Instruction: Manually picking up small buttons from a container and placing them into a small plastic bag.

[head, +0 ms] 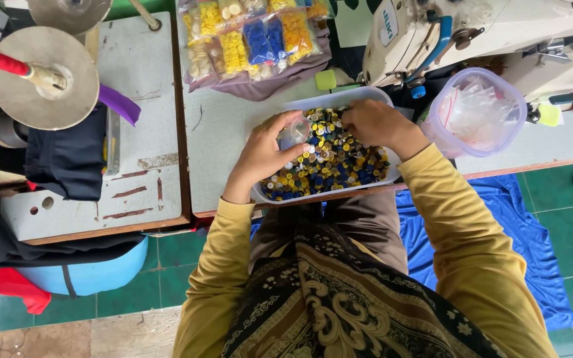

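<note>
From the head view, my left hand point(263, 154) pinches a small clear bag point(295, 130) over the near-left part of the white tray point(339, 99), fingers closed on its mouth. My right hand point(377, 126) is curled over the mixed buttons point(329, 162) at the tray's far side; whether its fingertips are closed on one I cannot tell. To do this well, I judge I should keep the bag's mouth low over the tray and pick buttons one colour at a time. The clear lidded tub point(475, 113) sits just right of the tray.
</note>
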